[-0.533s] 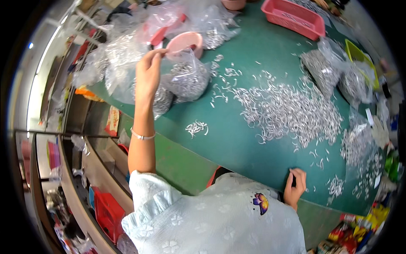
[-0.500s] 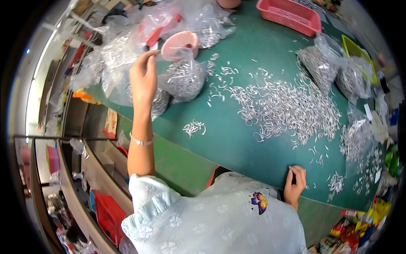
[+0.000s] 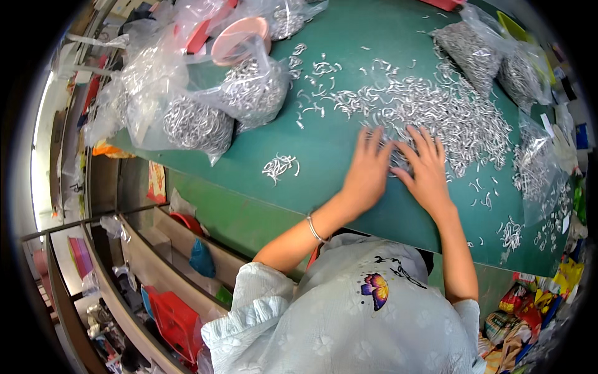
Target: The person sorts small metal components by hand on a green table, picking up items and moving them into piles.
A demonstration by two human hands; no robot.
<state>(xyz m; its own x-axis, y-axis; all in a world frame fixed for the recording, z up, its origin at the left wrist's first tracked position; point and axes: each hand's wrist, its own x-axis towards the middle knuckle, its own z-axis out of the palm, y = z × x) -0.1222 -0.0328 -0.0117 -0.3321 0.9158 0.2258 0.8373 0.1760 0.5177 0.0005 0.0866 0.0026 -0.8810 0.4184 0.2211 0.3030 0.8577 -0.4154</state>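
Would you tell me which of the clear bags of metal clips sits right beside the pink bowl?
The knotted bag just below the pink bowl, touching it; the other bags lie further left or far right.

Shiny metal clips (image 3: 436,112) lie on the matt green tabletop (image 3: 324,149) beside glossy clear plastic bags (image 3: 187,93).

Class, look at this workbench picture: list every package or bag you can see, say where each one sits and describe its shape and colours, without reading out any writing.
Clear plastic bags, far left of the green table: bulging, full of small silver metal pieces.
Clear plastic bags, far right: plump, holding the same silver pieces.
Clear bag, right edge: flatter, partly filled.
Colourful wrappers, lower right below the table: crumpled, red, yellow and blue.
No screens or signs visible.
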